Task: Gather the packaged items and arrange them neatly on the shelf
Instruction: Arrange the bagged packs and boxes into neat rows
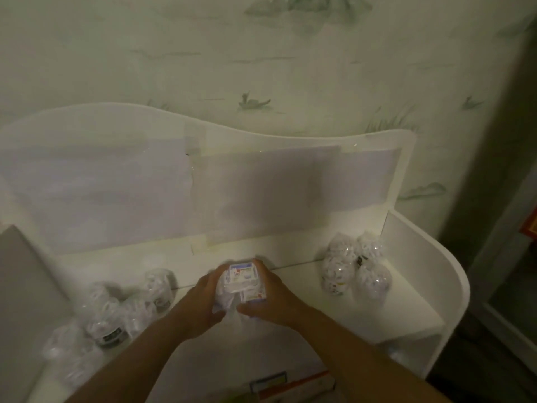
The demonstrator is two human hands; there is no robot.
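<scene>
A white packaged item (pixel 243 282) with a coloured printed label sits at the middle of the white shelf top (pixel 296 289). My left hand (pixel 203 306) wraps its left side and my right hand (pixel 271 301) its right side, both closed around it. A cluster of clear-wrapped packages (pixel 356 264) stands at the right end of the shelf. Several more clear-wrapped packages (pixel 122 309) lie loosely at the left, some with dark labels. The picture is dim and blurred.
The shelf has a wavy white back panel (pixel 203 175) against patterned wallpaper and a curved right side wall (pixel 436 286). A grey flat board (pixel 26 286) leans at the far left. A box with orange and yellow print (pixel 290 385) lies below the shelf front.
</scene>
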